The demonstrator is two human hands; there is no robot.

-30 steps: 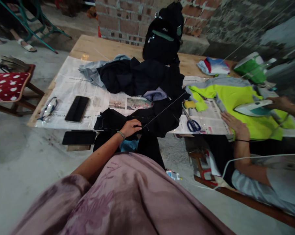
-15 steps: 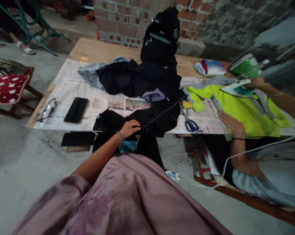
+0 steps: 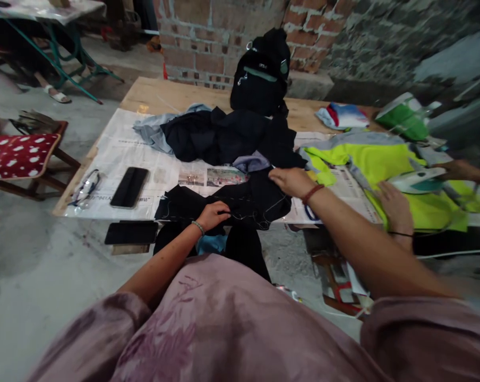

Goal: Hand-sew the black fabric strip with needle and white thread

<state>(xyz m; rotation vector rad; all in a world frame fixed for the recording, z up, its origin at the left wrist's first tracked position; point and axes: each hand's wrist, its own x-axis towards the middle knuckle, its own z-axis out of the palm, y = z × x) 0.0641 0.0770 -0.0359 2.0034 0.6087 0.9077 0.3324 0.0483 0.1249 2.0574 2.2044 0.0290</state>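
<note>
Black cloth with white stitching lies along the near table edge. My left hand pinches its near edge, thumb and fingers together. At the cloth's far right part, my right hand is closed, its fingertips gripping a fold of it. Loose white thread runs over the fabric below. Behind it sits a heap of dark clothing with a grey-purple piece. Blue-handled scissors are mostly covered by my right forearm.
To the right, a co-worker's hands work an iron over a yellow-green garment. A black backpack stands at the back. One phone and glasses lie on the newspaper; another phone sits below the table edge.
My right hand has come into view and taken hold of the black cloth's right part, which is now gathered. My left hand stays on the near edge. The co-worker's iron has moved right and nearer.
</note>
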